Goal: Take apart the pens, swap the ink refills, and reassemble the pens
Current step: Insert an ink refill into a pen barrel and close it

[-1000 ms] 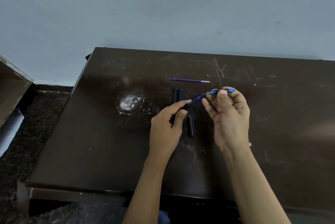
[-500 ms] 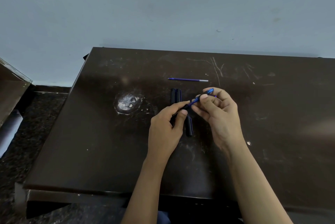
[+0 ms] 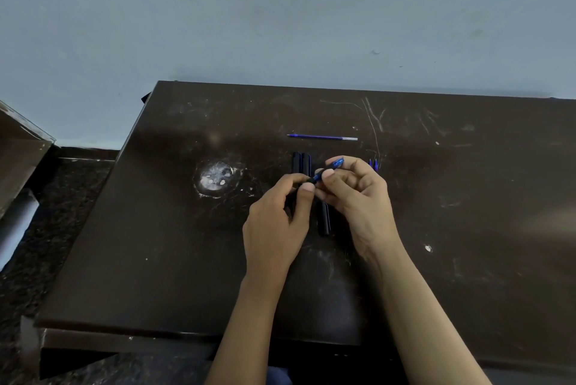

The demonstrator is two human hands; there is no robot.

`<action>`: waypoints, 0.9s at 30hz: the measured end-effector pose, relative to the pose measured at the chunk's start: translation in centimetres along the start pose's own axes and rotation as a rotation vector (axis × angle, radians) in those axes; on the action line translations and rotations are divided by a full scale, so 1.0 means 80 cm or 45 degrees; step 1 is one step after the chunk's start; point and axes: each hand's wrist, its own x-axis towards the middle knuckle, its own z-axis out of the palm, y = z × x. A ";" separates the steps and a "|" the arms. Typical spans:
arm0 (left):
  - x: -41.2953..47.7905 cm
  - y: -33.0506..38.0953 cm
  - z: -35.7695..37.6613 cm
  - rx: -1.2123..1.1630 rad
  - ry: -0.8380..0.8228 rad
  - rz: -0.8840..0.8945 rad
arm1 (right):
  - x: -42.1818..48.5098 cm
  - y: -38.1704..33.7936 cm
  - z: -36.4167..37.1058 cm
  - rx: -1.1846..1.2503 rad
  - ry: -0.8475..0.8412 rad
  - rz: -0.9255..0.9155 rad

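Both pinched on the translucent blue plastic pen section (image 3: 325,172) just above the dark scratched tabletop (image 3: 174,253), long axis slanting from left hand (image 3: 277,222) up-right to right hand (image 3: 358,197), loose blue ink refill (image 3: 322,137) beyond, likely reached next, nearer the right.

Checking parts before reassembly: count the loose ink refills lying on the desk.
1: one refill lies alone near the desk's far edge. Another may be hidden inside the pen in the hands.
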 end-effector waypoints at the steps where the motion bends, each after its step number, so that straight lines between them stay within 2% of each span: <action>1: 0.000 0.000 0.001 -0.036 0.000 0.000 | 0.001 0.001 0.001 -0.001 -0.006 0.001; 6: 0.003 -0.006 0.003 -0.052 0.070 0.011 | 0.008 0.000 0.007 0.033 -0.028 -0.006; 12: 0.001 -0.001 0.004 -0.139 0.062 -0.012 | 0.009 -0.001 0.005 0.032 -0.013 -0.021; 16: 0.003 -0.001 -0.002 -0.080 0.087 0.024 | 0.008 -0.005 0.005 0.027 -0.009 -0.024; 22: 0.000 0.011 -0.010 -0.212 0.073 -0.028 | 0.003 -0.010 0.010 0.046 -0.016 -0.056; 27: 0.001 0.001 -0.009 -0.133 0.072 -0.019 | 0.001 -0.007 0.009 0.019 -0.022 -0.041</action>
